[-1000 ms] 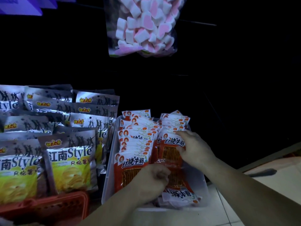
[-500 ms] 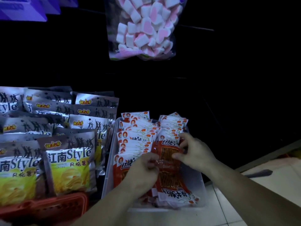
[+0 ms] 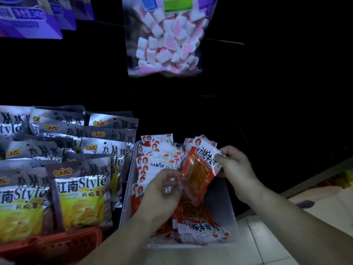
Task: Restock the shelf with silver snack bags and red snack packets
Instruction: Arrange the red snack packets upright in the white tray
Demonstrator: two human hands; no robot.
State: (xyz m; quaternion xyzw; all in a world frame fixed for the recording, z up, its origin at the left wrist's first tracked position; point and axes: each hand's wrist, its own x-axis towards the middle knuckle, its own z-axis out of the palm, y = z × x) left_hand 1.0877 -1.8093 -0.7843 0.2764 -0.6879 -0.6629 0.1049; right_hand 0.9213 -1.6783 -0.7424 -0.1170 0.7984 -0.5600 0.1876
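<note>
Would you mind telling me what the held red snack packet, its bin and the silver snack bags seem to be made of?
Red snack packet: glossy plastic film, clear window showing the contents. Bin: whitish translucent plastic, probably rigid. Silver snack bags: metallised film by its look, shiny and crinkled.

My right hand pinches the top corner of a red snack packet, held tilted above the clear bin. My left hand curls round the packet's lower edge. Behind it, more red packets stand in rows in the bin, and a few flat packets lie at the near end. Just left of the bin, silver snack bags lean in overlapping rows, the front ones behind the rim of a red basket. A marshmallow bag hangs above, with purple packs at the upper left — the shelf around them is too dark to read.
</note>
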